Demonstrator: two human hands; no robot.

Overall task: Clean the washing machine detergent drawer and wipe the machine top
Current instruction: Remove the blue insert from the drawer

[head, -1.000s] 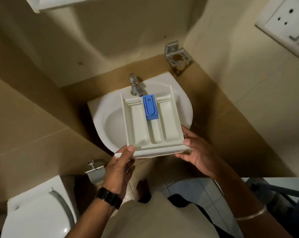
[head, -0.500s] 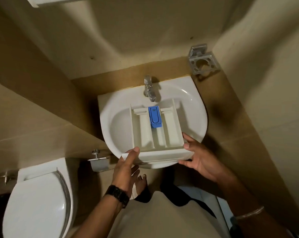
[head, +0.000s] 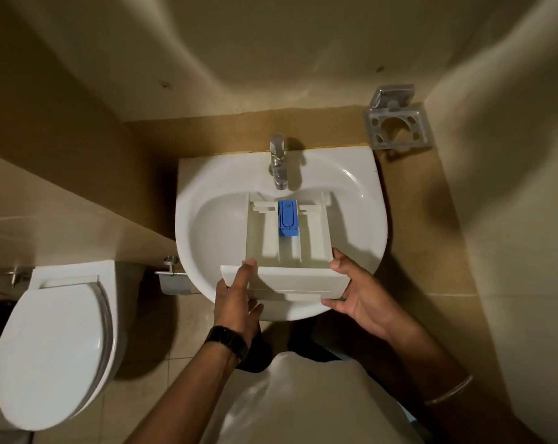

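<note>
- The drawer (head: pixel 288 248) is held over the sink (head: pixel 207 193), its far end below the tap (head: pixel 278 161).
- Its front panel is gripped at the left corner by the left hand (head: pixel 236 299).
- The right corner is gripped by the right hand (head: pixel 357 293).
- A blue insert (head: pixel 287 217) is seated in the middle compartment.

Matt white plastic drawer (head: pixel 288 248), glossy ceramic basin (head: pixel 360 187), shiny metal tap (head: pixel 278 161)

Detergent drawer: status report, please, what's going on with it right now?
Left hand and right hand each grip the front of the detergent drawer. Drawer over the sink, blue insert below the tap. No water seen. Nothing in the way.
</note>
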